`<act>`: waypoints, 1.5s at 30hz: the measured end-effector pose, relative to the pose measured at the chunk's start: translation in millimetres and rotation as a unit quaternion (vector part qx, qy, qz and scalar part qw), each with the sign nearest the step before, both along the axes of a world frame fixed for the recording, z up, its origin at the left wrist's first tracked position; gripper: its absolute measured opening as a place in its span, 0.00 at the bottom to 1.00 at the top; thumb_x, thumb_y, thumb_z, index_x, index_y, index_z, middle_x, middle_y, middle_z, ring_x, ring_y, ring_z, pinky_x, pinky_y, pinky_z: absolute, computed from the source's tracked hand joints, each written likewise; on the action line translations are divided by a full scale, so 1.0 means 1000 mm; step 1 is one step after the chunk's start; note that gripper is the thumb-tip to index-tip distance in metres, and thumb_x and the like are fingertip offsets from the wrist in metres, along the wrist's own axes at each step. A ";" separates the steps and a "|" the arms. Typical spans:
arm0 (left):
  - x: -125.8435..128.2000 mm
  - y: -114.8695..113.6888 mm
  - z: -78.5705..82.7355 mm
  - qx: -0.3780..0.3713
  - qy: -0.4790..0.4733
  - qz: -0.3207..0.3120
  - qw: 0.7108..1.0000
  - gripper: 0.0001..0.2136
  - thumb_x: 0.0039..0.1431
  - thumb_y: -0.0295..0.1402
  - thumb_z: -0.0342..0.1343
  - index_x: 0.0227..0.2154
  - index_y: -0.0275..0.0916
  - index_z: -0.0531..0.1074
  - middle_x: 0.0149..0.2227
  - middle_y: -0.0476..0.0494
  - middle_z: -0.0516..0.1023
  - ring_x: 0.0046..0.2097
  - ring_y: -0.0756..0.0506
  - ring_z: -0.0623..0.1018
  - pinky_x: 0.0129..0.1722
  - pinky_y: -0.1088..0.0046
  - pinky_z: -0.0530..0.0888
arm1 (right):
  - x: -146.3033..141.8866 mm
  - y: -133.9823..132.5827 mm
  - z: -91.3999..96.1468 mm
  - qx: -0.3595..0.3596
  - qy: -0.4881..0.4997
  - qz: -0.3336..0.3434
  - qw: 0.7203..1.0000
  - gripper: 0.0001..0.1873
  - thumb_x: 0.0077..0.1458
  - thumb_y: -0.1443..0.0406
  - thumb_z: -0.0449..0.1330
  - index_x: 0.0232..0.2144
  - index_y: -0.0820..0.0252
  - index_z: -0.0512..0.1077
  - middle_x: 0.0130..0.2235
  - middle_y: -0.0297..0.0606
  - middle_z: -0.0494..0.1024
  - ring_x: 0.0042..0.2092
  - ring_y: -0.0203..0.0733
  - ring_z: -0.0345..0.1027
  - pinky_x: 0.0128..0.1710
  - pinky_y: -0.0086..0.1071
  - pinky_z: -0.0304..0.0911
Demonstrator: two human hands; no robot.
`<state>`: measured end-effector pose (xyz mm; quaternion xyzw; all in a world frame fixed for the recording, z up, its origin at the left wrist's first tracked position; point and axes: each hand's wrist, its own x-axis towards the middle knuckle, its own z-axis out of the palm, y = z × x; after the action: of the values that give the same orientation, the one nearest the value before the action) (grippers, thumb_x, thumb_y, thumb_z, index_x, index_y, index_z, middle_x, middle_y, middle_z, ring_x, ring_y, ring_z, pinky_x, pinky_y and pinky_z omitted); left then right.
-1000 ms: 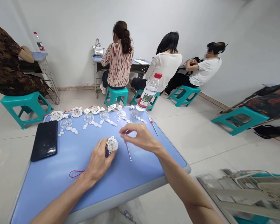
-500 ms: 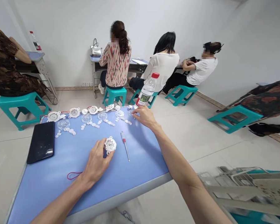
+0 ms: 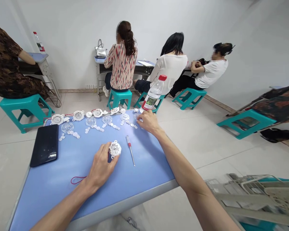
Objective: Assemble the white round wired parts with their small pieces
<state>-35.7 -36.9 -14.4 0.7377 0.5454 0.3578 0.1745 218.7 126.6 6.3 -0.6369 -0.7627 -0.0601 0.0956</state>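
Observation:
My left hand point(image 3: 101, 165) grips a small round white plastic assembly point(image 3: 115, 149) and holds it just above the blue table point(image 3: 62, 189). A red wire point(image 3: 77, 179) trails from under that hand. My right hand point(image 3: 148, 121) reaches to the far right corner of the table, fingers curled down onto small white parts point(image 3: 135, 126) beside the water bottle point(image 3: 153, 93). What its fingertips pinch is hidden. A red-handled screwdriver point(image 3: 130, 154) lies on the table between my hands.
A row of white round assemblies point(image 3: 78, 115) and clear lenses point(image 3: 91, 121) lines the table's far edge. A black phone point(image 3: 45, 145) lies at the left. Other people sit on teal stools point(image 3: 120, 98) at desks beyond. A grey rack point(image 3: 255, 195) stands at the lower right.
My right hand left the screwdriver on the table and reached forward to the small parts by the bottle. My left hand kept hold of the white assembly.

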 end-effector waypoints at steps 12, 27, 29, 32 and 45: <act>0.000 0.001 0.000 0.006 -0.006 -0.004 1.000 0.15 0.60 0.31 0.56 0.50 0.39 0.66 0.37 0.45 0.75 0.35 0.46 0.76 0.35 0.69 0.73 | -0.004 -0.003 0.003 -0.010 -0.011 -0.029 0.999 0.12 0.56 0.63 0.57 0.39 0.59 0.79 0.46 0.49 0.77 0.51 0.58 0.59 0.45 0.45 0.57; 0.000 0.000 -0.003 -0.024 -0.016 -0.011 1.000 0.16 0.60 0.31 0.57 0.50 0.38 0.66 0.40 0.43 0.74 0.39 0.45 0.76 0.40 0.67 0.73 | -0.006 -0.007 0.002 -0.003 -0.014 -0.043 0.999 0.13 0.56 0.65 0.56 0.41 0.59 0.78 0.46 0.48 0.77 0.50 0.56 0.59 0.44 0.44 0.55; 0.000 0.000 -0.003 -0.025 -0.015 -0.011 1.000 0.16 0.60 0.31 0.57 0.50 0.37 0.66 0.40 0.43 0.74 0.40 0.44 0.76 0.40 0.67 0.73 | -0.006 -0.009 0.003 0.005 -0.011 -0.042 0.999 0.13 0.56 0.65 0.56 0.41 0.59 0.78 0.46 0.48 0.77 0.51 0.56 0.59 0.44 0.44 0.55; 0.000 -0.001 -0.004 -0.026 -0.013 -0.011 1.000 0.16 0.60 0.31 0.57 0.50 0.37 0.66 0.41 0.42 0.74 0.40 0.44 0.76 0.40 0.67 0.73 | -0.007 -0.012 0.004 0.035 0.010 -0.029 0.999 0.12 0.56 0.66 0.56 0.39 0.60 0.78 0.44 0.48 0.78 0.50 0.57 0.60 0.43 0.45 0.56; 0.002 -0.002 -0.002 -0.014 -0.032 -0.025 0.999 0.13 0.59 0.29 0.57 0.47 0.39 0.67 0.36 0.47 0.73 0.35 0.46 0.73 0.36 0.70 0.71 | -0.063 -0.102 0.038 0.063 0.234 0.327 0.913 0.03 0.56 0.64 0.63 0.34 0.56 0.76 0.38 0.40 0.74 0.45 0.47 0.63 0.46 0.42 0.63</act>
<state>-33.8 -39.4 -16.0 0.7367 0.5261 0.3688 0.2109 155.2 24.9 44.5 -0.3400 -0.8789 0.0775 0.3255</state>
